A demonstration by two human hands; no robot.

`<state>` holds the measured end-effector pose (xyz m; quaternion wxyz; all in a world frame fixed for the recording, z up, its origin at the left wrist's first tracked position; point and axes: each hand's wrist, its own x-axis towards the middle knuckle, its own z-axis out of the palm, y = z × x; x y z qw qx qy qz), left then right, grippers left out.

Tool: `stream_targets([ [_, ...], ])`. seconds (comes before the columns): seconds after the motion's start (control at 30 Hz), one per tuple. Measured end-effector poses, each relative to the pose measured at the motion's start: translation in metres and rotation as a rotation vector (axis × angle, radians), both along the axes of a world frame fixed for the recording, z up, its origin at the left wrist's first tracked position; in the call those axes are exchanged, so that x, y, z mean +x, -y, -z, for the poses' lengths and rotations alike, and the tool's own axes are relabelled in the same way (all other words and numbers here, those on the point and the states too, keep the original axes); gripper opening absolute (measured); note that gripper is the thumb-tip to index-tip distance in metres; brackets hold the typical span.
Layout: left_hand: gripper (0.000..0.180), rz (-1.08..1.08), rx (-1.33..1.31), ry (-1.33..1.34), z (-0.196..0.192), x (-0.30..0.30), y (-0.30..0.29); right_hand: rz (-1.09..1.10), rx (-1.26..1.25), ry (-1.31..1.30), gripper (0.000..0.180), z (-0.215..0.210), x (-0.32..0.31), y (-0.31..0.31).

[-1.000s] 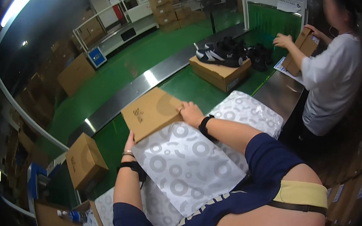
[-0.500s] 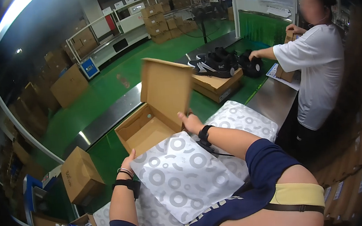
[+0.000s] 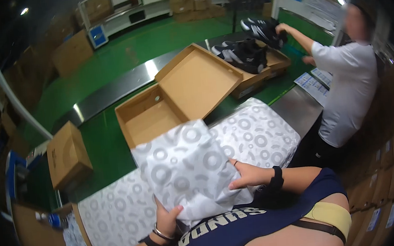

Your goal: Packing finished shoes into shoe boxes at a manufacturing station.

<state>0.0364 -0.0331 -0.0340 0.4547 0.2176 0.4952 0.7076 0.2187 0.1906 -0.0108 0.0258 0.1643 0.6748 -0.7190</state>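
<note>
Both my hands grip a white wrapping paper sheet [image 3: 182, 167] printed with grey rings, held in front of my chest. My left hand [image 3: 168, 218] has its thumb over the lower left edge, while my right hand [image 3: 249, 174] closes on the right side. Whether anything lies under or inside the paper cannot be seen. Just beyond it, an open cardboard shoebox [image 3: 144, 121] rests with its hinged lid leaning back to the right, and the paper hides its near edge. More patterned paper [image 3: 264, 133] is spread below and to the right.
A closed carton [image 3: 69, 154] stands at the left. Black shoes [image 3: 242, 54] sit on boxes beyond the lid. On the right, a co-worker [image 3: 349, 80] holds a black shoe [image 3: 261, 31] beside printed sheets [image 3: 312, 88]. A bottle [image 3: 54, 219] lies at lower left; cartons [image 3: 380, 200] are stacked lower right.
My right hand has left the shoebox lid and come down onto the paper. The lid leans further back. The paper looks more crumpled. The co-worker has raised a shoe.
</note>
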Motion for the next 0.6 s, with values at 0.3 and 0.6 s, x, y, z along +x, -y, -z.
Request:
stream_targets([
  [0.3, 0.048, 0.078, 0.088, 0.043, -0.071, -0.17, -0.093, 0.048, -0.1, -0.234, 0.064, -0.058, -0.147, -0.075],
  [0.6, 0.035, -0.287, -0.413, -0.219, 0.007, -0.252, -0.083, -0.223, 0.834, -0.059, 0.056, 0.006, -0.199, -0.047],
])
